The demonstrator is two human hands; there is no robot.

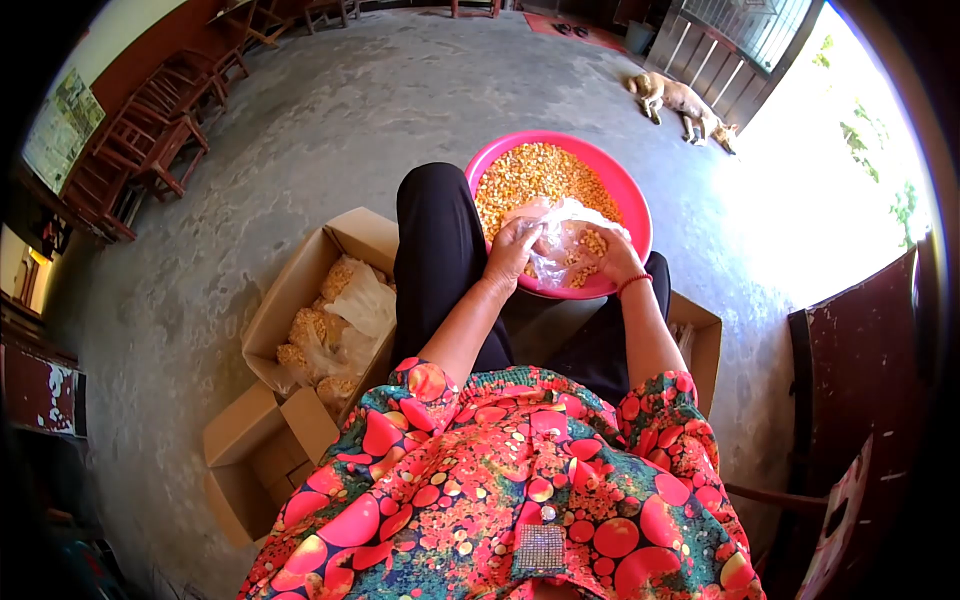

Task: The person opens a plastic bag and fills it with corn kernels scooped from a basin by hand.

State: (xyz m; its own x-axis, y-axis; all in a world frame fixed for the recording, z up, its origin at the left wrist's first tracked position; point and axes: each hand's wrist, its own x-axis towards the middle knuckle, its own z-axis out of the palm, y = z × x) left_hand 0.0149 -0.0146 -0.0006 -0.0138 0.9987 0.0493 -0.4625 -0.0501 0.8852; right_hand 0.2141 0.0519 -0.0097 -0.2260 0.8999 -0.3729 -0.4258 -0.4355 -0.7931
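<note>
The fingers of my left hand (511,258) are clamped on the edge of a clear plastic bag (549,269) — thumb and fingertips pinching the film. My right hand (622,259) curls at the bag's right side, palm turned inward with kernels against it; the film muddles that spot, so I can't tell whether those fingers are closed on plastic or only on corn. The bag is over the near part of the pink basin (636,190), with loose kernels (540,172) spread beyond it. To do this filling well, I'd want the left pinch to hold the mouth wide and low, so the right can let a handful go deep inside — and any spill drops back within the rim. Film this thin could tear if tugged, so a light grip should serve. The basin sits between my knees; farther left, an open cardboard box (286,290) holds bulging bags (311,328), with a smaller box (240,432) nearer.
</note>
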